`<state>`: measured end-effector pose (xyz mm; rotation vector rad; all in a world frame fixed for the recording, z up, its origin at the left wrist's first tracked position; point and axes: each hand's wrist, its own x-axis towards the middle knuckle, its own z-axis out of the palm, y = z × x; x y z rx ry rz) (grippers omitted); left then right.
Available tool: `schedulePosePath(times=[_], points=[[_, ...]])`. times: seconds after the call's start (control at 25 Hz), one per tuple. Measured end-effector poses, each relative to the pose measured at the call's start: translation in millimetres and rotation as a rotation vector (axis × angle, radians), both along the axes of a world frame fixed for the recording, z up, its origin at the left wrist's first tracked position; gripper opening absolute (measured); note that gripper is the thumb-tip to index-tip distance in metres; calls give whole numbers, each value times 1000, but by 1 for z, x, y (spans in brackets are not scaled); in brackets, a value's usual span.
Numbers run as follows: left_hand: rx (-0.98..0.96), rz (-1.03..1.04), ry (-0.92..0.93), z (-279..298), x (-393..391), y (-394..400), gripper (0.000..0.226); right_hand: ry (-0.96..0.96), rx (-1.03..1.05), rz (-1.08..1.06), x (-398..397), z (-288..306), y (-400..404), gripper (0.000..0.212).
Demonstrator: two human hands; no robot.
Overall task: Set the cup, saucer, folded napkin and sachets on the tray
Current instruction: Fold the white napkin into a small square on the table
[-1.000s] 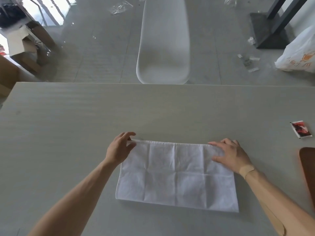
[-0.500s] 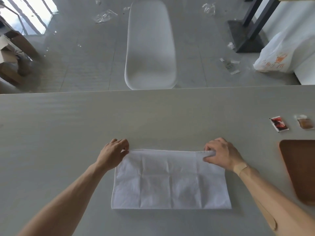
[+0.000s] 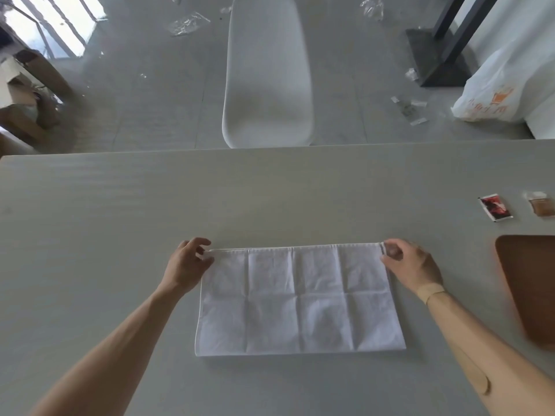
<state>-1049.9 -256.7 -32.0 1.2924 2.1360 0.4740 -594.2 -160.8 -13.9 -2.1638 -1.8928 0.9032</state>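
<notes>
From the head camera, the white napkin point(image 3: 300, 298) lies flat on the table point(image 3: 90, 235), long axis left to right, its bulk toward the person; the left hand point(image 3: 186, 265) and right hand point(image 3: 411, 265) each pinch a far corner. The brown tray point(image 3: 531, 283) sits right, nearer the right hand, with two sachets point(image 3: 495, 207) beyond it; nothing blocks the fold
</notes>
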Motion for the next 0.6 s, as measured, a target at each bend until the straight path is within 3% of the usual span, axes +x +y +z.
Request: schedulePosePath(times=[0.08,0.24,0.6], points=[[8,41,-14,-2,3,-8,34,-36,95,32,-9,-4,-10,42],[-1,163,-75,-2,7,-16,30,-109,36,135,-17,-6,-12,46],[71,249,-122,1,13,-24,19,-149,196,167,-17,-5,-6,15]])
